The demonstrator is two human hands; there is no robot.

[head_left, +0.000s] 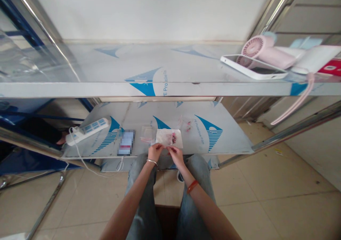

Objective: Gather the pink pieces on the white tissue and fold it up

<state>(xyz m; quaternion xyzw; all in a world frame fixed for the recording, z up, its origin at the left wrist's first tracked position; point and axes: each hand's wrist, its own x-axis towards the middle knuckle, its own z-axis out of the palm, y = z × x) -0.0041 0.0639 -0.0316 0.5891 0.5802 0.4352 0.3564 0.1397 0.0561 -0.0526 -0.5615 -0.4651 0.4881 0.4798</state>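
My left hand (155, 151) and my right hand (174, 154) meet at the front edge of the lower shelf, fingertips pinched close together. Whatever lies between the fingers is too small to make out. Just beyond them is a white sheet (162, 132) with a heap of small dark red and pink pieces (174, 138) on its right part; they look like beads. Left of the sheet lie clear plastic bags (146, 133). Farther right, a small clear bag with red bits (188, 127) rests on the shelf.
A phone (126, 142) with a cable and a white power strip (92, 126) lie at left on the lower shelf (226, 140). Above it runs the upper shelf's edge (186, 89), holding a pink handheld fan (266, 51) and a white-framed tablet-like object (255, 73), with a pink strap (295, 105) hanging down.
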